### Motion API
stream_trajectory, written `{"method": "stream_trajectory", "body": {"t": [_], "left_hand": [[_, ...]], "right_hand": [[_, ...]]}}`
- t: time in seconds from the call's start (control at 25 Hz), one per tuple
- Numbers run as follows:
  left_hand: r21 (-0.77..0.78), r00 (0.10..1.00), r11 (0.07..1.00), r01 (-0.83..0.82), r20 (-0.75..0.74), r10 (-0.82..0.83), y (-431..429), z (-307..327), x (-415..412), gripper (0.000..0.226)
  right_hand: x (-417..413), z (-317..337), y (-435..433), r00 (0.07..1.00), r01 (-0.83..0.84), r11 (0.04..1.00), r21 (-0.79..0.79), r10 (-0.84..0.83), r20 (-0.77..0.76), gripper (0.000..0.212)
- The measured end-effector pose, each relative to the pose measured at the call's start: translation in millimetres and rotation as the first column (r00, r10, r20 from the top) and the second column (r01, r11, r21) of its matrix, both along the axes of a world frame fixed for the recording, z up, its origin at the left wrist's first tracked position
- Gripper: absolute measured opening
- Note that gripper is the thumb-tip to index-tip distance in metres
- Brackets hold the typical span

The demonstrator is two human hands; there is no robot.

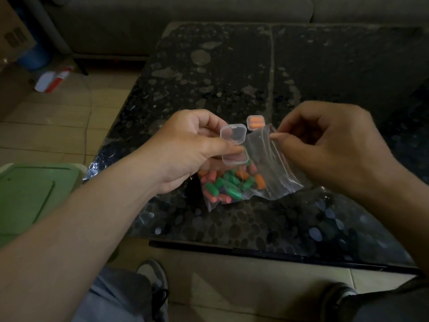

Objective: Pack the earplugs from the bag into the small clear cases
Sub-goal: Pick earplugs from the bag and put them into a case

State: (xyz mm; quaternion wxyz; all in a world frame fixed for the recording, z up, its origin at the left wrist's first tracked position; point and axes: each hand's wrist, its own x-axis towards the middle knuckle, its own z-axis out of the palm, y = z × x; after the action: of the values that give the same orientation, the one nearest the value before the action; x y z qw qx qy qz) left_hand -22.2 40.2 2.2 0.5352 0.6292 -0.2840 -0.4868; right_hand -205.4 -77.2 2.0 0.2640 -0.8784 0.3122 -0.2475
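A clear zip bag [267, 173] holds several green, orange and pink earplugs [226, 184] and hangs just above the dark table. My left hand [185, 147] grips an open, empty small clear case [233, 145] together with the bag's left side; the case lid stands up. My right hand [329, 145] pinches the bag's upper right rim between thumb and forefinger. Behind the bag, a second small clear case [253, 122] lies on the table with orange earplugs inside.
The dark speckled table [232, 66] stretches away toward a grey sofa [185, 17]. A green lidded bin [30, 194] stands at the left by the table corner. A red and white object [52, 79] lies on the tiled floor. My knees and shoes show below the table edge.
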Motion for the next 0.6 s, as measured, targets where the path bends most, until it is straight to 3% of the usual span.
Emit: {"method": "stream_trajectory", "body": {"t": [0.12,0.28,0.6], "left_hand": [[-0.010,1.000,1.000,0.000,0.011,0.000,-1,-1,-2,0.024],[-0.020,0.999,1.000,0.023,0.041,-0.022,-2,0,-5,0.018],[-0.018,1.000,1.000,0.025,0.012,-0.025,-3,5,-12,0.015]], "right_hand": [[1,2,5,0.995,-0.056,0.998,0.012,0.055,0.078,0.011],[7,-4,17,0.978,-0.206,0.978,0.021,0.204,0.051,0.022],[8,-13,20,0.981,-0.185,0.983,0.015,0.183,0.067,0.014]]}}
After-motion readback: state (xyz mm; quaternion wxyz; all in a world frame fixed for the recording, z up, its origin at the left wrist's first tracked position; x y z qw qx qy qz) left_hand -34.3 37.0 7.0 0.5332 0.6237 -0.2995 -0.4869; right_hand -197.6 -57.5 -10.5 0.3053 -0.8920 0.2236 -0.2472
